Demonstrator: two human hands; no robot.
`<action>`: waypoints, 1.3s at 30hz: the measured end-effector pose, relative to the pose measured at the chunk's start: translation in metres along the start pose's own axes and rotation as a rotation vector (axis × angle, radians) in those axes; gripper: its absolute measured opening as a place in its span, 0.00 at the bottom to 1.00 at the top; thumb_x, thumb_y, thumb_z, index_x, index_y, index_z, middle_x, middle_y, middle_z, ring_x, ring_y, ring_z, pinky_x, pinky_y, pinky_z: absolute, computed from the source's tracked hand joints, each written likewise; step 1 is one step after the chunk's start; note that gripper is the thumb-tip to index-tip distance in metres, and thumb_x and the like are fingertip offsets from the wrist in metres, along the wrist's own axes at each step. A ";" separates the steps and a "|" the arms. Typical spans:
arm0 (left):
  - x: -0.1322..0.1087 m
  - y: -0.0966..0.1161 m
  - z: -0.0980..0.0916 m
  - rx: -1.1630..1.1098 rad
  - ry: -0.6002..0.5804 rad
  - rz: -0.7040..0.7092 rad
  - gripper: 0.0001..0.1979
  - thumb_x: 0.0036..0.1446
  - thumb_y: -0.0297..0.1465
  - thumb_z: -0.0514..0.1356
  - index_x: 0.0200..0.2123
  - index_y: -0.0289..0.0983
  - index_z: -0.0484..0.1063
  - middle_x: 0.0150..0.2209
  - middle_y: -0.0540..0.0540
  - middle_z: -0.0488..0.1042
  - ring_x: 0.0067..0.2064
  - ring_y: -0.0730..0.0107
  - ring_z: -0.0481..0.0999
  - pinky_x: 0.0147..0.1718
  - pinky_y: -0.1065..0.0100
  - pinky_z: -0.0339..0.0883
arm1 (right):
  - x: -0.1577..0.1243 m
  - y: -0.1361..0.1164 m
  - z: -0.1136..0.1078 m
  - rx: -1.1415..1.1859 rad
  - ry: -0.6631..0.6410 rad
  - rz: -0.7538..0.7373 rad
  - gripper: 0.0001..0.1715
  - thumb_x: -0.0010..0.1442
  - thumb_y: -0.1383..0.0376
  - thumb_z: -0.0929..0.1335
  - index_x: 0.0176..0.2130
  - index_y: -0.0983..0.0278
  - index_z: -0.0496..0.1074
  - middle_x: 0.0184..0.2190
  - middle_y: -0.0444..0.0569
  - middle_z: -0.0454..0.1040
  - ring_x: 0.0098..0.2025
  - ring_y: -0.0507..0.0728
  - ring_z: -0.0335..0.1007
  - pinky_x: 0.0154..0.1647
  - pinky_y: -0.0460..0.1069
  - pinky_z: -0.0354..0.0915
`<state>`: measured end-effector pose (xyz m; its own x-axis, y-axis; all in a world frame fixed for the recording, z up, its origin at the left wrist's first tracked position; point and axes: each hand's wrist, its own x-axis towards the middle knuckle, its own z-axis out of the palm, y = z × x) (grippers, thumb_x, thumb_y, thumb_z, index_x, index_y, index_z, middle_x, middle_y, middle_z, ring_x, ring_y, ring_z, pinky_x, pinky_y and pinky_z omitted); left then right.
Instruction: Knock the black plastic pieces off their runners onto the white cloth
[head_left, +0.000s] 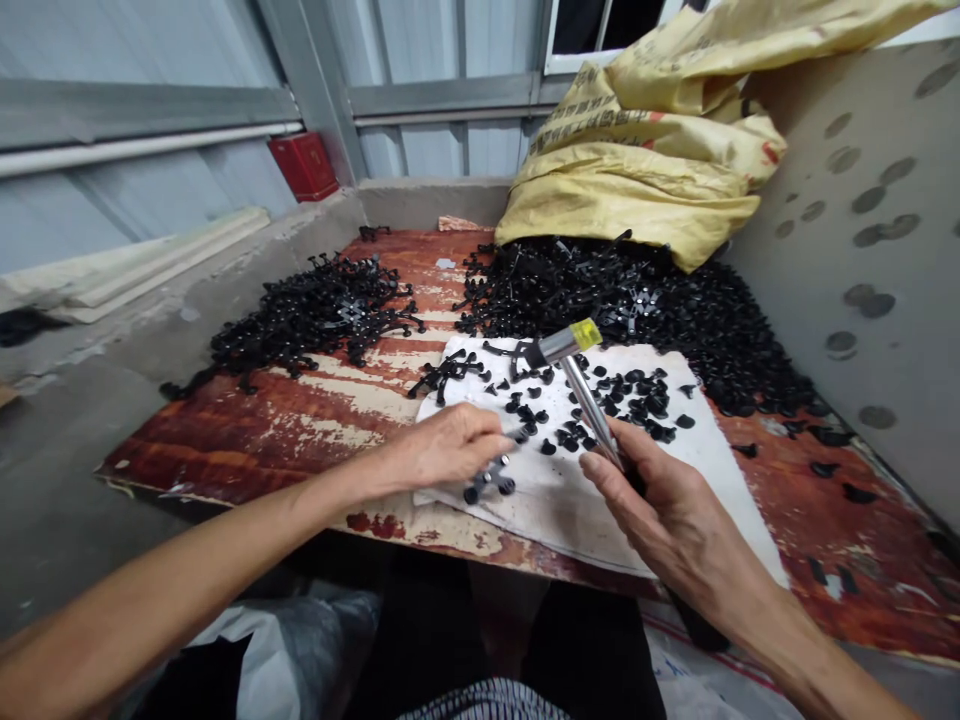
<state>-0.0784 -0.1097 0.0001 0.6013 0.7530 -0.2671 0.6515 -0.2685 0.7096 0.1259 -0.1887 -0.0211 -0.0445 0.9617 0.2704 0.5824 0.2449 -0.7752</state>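
Note:
My right hand [664, 500] is wrapped round a hammer [589, 400]. It has a metal shaft, a dark striking end on the left and a yellow end on the right, and is raised over a white cloth [585, 510]. Left of it, my left hand [457, 445] is closed in a pinch on a black branched part [491, 482] with round ends, low over the cloth's near left edge; the fingers hide some of it. Small black caps [645, 400] lie scattered on the cloth, and a few branched parts [450, 372] are at its far left corner.
A pile of black parts [322, 310] lies on the left of the worn red-brown tabletop [247, 440]. A larger heap [570, 285] spills from a yellow woven sack [630, 180] at the back. A grey panel [862, 250] bounds the right, and a red tin [304, 165] stands on the ledge.

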 end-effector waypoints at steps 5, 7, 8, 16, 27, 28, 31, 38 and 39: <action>-0.017 0.023 0.017 0.054 -0.122 0.206 0.13 0.61 0.33 0.51 0.24 0.37 0.62 0.20 0.55 0.59 0.23 0.78 0.59 0.23 0.72 0.51 | -0.004 -0.004 0.009 0.334 -0.200 0.225 0.11 0.59 0.56 0.67 0.33 0.62 0.69 0.17 0.37 0.63 0.13 0.48 0.51 0.13 0.45 0.51; -0.020 0.018 0.021 0.025 0.010 0.159 0.11 0.60 0.36 0.53 0.28 0.37 0.66 0.22 0.54 0.63 0.25 0.77 0.62 0.25 0.72 0.53 | -0.010 -0.001 0.012 0.406 -0.191 0.272 0.13 0.59 0.54 0.66 0.34 0.61 0.69 0.13 0.34 0.59 0.11 0.48 0.49 0.12 0.45 0.49; -0.021 0.014 0.022 -0.012 0.108 0.116 0.11 0.60 0.39 0.54 0.32 0.37 0.68 0.24 0.54 0.66 0.26 0.76 0.63 0.26 0.72 0.54 | -0.013 0.000 0.013 0.432 -0.151 0.294 0.14 0.59 0.53 0.67 0.33 0.61 0.68 0.12 0.34 0.58 0.11 0.48 0.48 0.12 0.45 0.48; -0.027 -0.001 0.025 -0.237 0.087 -0.023 0.22 0.63 0.45 0.47 0.24 0.37 0.63 0.23 0.52 0.64 0.27 0.73 0.65 0.27 0.71 0.57 | -0.024 0.003 0.026 0.535 0.085 0.362 0.16 0.58 0.51 0.68 0.32 0.61 0.66 0.12 0.34 0.60 0.12 0.48 0.52 0.12 0.44 0.51; 0.002 0.006 0.027 -0.455 0.034 -0.138 0.08 0.58 0.31 0.53 0.27 0.37 0.63 0.20 0.55 0.67 0.19 0.80 0.64 0.19 0.77 0.56 | -0.029 0.006 0.020 0.464 0.006 0.328 0.17 0.61 0.50 0.65 0.35 0.61 0.68 0.14 0.35 0.58 0.14 0.49 0.53 0.14 0.45 0.53; 0.004 0.006 0.024 -0.466 0.014 -0.158 0.08 0.58 0.31 0.53 0.27 0.37 0.62 0.20 0.55 0.66 0.18 0.81 0.64 0.19 0.77 0.56 | -0.030 0.008 0.017 0.468 0.022 0.349 0.18 0.61 0.49 0.65 0.36 0.61 0.68 0.13 0.35 0.58 0.14 0.49 0.53 0.13 0.45 0.53; 0.011 0.006 0.012 -0.458 -0.060 -0.189 0.08 0.58 0.29 0.54 0.27 0.36 0.62 0.20 0.55 0.67 0.16 0.83 0.62 0.15 0.79 0.52 | -0.033 0.017 0.011 0.489 0.080 0.407 0.20 0.61 0.47 0.66 0.37 0.61 0.66 0.12 0.34 0.58 0.13 0.49 0.53 0.13 0.44 0.54; 0.022 0.003 0.000 -0.427 -0.087 -0.174 0.08 0.59 0.28 0.54 0.27 0.34 0.64 0.19 0.54 0.68 0.14 0.85 0.60 0.13 0.80 0.49 | -0.035 0.031 0.014 0.626 0.117 0.474 0.22 0.56 0.46 0.69 0.33 0.62 0.66 0.16 0.35 0.61 0.11 0.47 0.53 0.09 0.43 0.56; 0.023 0.002 0.000 -0.421 -0.096 -0.172 0.08 0.59 0.28 0.54 0.28 0.34 0.64 0.19 0.54 0.68 0.14 0.85 0.60 0.13 0.80 0.49 | -0.035 0.031 0.014 0.635 0.117 0.472 0.22 0.56 0.46 0.69 0.33 0.62 0.66 0.16 0.35 0.62 0.11 0.47 0.54 0.09 0.43 0.56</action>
<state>-0.0636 -0.0927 -0.0046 0.5541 0.7008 -0.4492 0.5127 0.1378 0.8475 0.1347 -0.2129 -0.0628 0.1979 0.9707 -0.1365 -0.0563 -0.1278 -0.9902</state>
